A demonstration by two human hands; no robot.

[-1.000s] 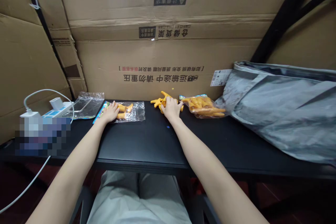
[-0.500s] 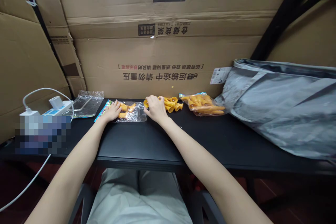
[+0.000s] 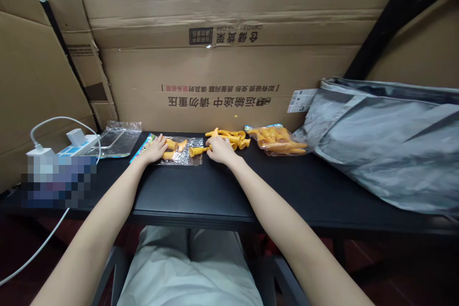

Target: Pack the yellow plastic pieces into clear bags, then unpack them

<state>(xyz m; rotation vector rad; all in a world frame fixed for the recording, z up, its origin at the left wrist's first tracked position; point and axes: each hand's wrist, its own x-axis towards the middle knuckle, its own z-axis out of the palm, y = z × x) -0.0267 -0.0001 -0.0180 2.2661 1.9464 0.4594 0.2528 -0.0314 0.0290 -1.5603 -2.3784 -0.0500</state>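
moved left off the pile (image 3: pixel 231 137), right hand (image 3: pixel 219 150) is pinching an orange piece (image 3: pixel 196 151), pointing left at the clear bag (image 3: pixel 188 155) under the flat left hand (image 3: pixel 156 149).

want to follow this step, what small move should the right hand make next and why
Probably slide the orange piece leftward into the clear bag. The right hand holds it with its wide end at the bag's right edge, the left hand rests on the bag's other end against the table, and similar orange pieces lie inside.
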